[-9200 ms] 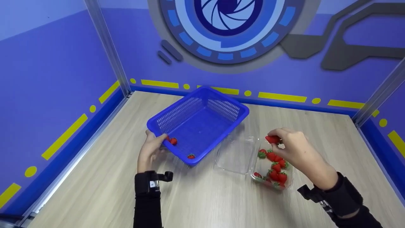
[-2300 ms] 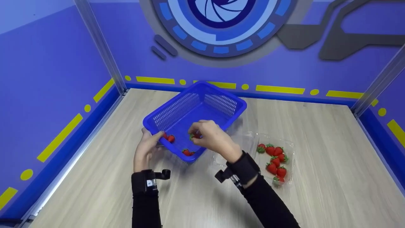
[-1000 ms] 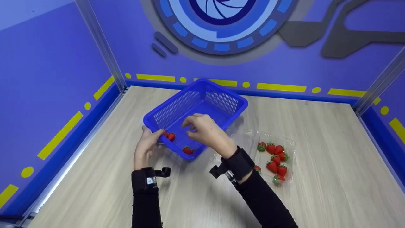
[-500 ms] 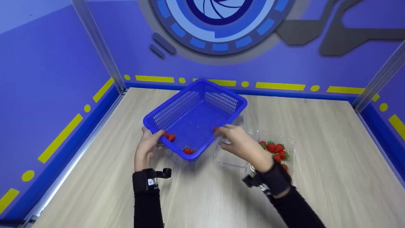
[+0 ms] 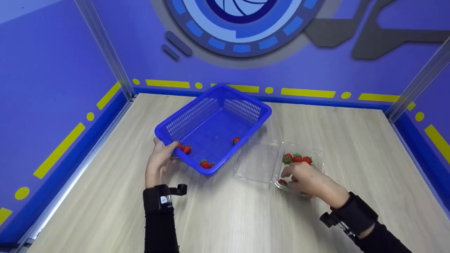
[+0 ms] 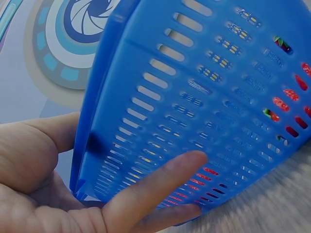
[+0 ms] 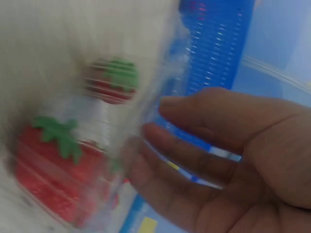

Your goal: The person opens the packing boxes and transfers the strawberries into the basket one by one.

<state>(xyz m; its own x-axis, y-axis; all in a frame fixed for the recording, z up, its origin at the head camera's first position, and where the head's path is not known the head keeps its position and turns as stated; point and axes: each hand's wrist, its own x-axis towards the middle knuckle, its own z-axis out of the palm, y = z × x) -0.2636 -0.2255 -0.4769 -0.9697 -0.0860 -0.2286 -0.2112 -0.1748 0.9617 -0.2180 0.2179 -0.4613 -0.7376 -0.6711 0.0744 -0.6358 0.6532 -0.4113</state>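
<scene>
My left hand (image 5: 160, 161) grips the near-left corner of a blue plastic basket (image 5: 214, 126), thumb over the rim and fingers spread against the slotted outside in the left wrist view. Inside it lie several strawberries: some by my thumb (image 5: 186, 149), some at the near corner (image 5: 204, 164), and one (image 5: 236, 140) along the right side. My right hand (image 5: 311, 179) hovers over a clear plastic clamshell box (image 5: 319, 154), fingers loosely bent with nothing between them. A strawberry (image 5: 282, 182) shows just below its fingertips; others (image 5: 297, 158) sit at the back, and my hand hides some.
The clamshell's clear lid (image 5: 256, 163) lies opened out flat on the wooden table (image 5: 225, 218), between basket and box. Behind the basket stands a blue printed wall (image 5: 302, 73), with another side wall (image 5: 52, 88) at the left.
My right hand has let go of a strawberry in the basket's right side and moved right, back over the clamshell box. Strawberries in the basket have increased. My left hand keeps its grip.
</scene>
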